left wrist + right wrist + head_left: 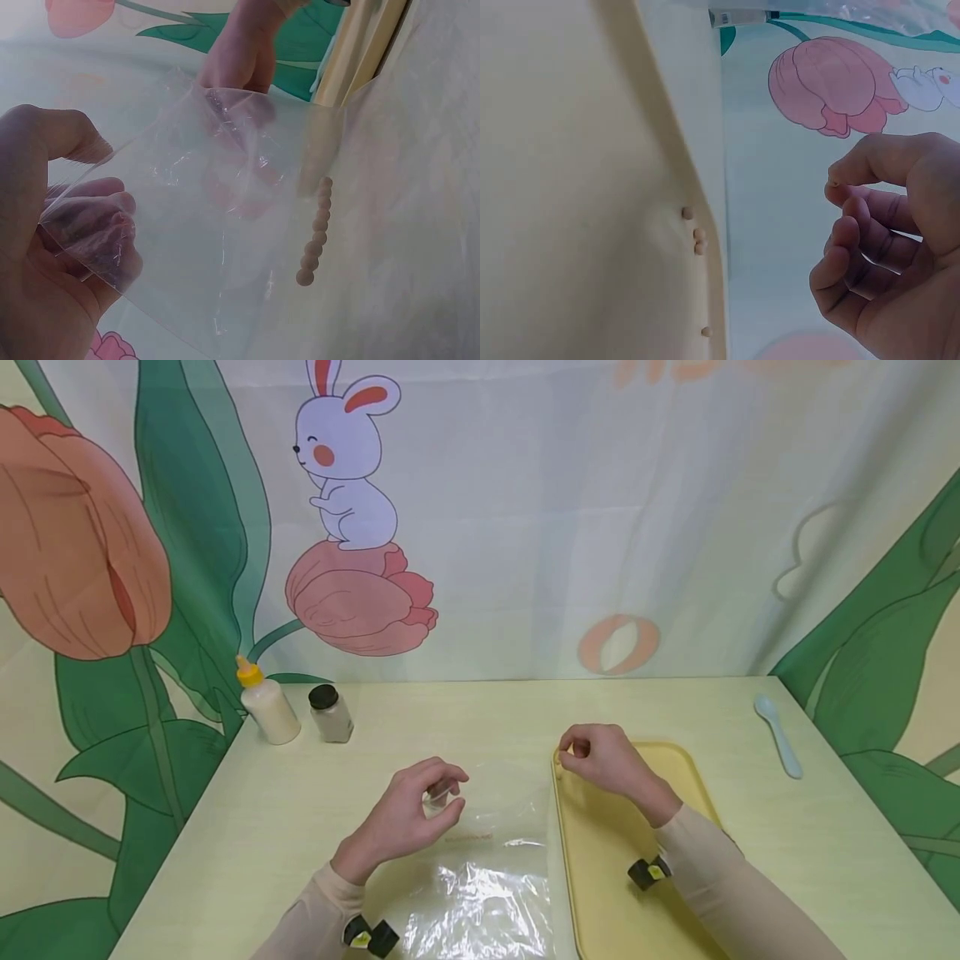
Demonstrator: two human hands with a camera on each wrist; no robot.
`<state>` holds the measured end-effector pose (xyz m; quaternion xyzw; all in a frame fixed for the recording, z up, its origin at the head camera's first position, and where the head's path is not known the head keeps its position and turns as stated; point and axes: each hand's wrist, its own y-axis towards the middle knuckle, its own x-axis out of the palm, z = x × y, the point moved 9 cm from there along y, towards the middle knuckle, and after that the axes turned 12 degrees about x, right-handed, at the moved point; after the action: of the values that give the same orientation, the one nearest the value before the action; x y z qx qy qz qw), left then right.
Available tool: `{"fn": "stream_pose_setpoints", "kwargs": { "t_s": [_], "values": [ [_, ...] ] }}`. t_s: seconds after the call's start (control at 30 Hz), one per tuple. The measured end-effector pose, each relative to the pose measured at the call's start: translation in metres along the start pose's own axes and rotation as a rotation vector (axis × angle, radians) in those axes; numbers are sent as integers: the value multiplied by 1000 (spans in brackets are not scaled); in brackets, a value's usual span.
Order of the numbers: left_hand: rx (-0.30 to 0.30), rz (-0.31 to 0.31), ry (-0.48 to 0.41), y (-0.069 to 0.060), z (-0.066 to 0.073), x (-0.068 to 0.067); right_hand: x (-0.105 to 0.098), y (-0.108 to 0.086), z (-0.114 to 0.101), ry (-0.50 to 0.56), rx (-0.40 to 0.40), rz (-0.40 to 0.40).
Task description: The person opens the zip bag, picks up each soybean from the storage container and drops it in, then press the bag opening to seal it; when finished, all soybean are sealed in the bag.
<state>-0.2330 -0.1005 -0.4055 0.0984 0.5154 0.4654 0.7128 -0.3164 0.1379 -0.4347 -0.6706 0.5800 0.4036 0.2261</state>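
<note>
My left hand (408, 810) grips the mouth edge of a clear plastic bag (487, 893). In the left wrist view, its curled fingers show through the film and its thumb stands apart from them. A short row of small tan beads (315, 232) appears through the bag; whether it lies inside or under the film I cannot tell. Over the far left corner of the yellow tray (600, 877), my right hand (603, 760) pinches a tiny pale bead (834, 182) between thumb and forefinger, mostly hidden. Several loose beads (699, 247) lie along the tray's edge.
A squeeze bottle (272, 710) with a yellow cap and a black-lidded jar (331, 714) stand at the back left. A light blue spoon (778, 737) lies at the back right. Behind the table hangs a printed curtain (510, 527).
</note>
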Motion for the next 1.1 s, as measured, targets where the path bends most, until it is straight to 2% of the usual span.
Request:
{"fn": "stream_pose_setpoints", "kwargs": {
  "t_s": [0.5,0.8,1.1],
  "values": [
    [-2,1,8,2,1,0,-17,-12,-33,63,-63,37],
    [1,2,1,1,0,0,-22,-21,-53,101,-96,32],
    [2,-2,-9,1,1,0,-28,-29,-72,153,-168,44]
  ]
}}
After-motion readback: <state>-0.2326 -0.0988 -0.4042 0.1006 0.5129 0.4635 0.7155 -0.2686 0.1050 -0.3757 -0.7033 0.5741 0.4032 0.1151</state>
